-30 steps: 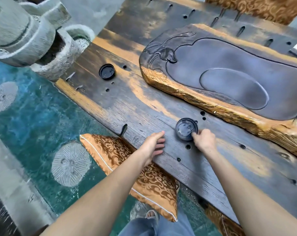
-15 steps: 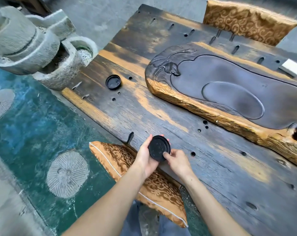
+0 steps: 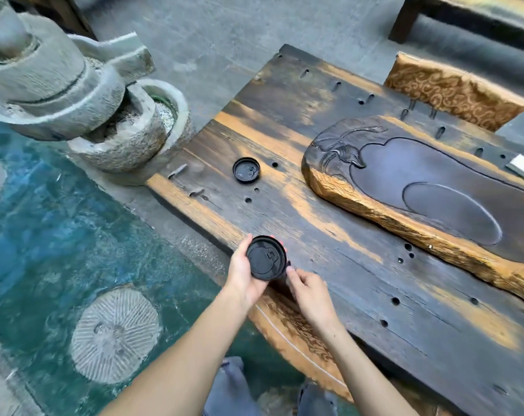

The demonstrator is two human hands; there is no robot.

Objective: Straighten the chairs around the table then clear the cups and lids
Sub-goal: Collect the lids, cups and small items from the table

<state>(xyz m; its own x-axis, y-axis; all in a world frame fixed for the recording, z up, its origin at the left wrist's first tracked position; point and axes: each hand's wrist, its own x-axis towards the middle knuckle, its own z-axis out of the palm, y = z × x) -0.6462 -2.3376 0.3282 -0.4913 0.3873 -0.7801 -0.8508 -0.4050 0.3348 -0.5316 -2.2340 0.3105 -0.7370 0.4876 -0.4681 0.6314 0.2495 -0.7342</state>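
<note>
My left hand (image 3: 243,271) grips a round black lid (image 3: 266,257) from its left side, just above the near edge of the dark wooden table (image 3: 374,298). My right hand (image 3: 310,289) hovers right below and beside the lid, fingers loosely curled, apparently off it. A second black lid (image 3: 246,169) lies upside down on the table's left end. A gold-patterned chair cushion (image 3: 296,328) sits under my arms at the near edge. Another cushioned chair back (image 3: 453,91) stands at the far side.
A large carved wooden tea tray (image 3: 420,187) covers the right half of the table. A white card (image 3: 523,166) lies beyond it. Stone grinding-mill basins (image 3: 74,94) stand at the table's left end, beside teal water with round stepping stones (image 3: 113,331).
My right hand lifted the lid off the table and passed it to my left hand, which now holds it alone. My view has pulled back and shifted left.
</note>
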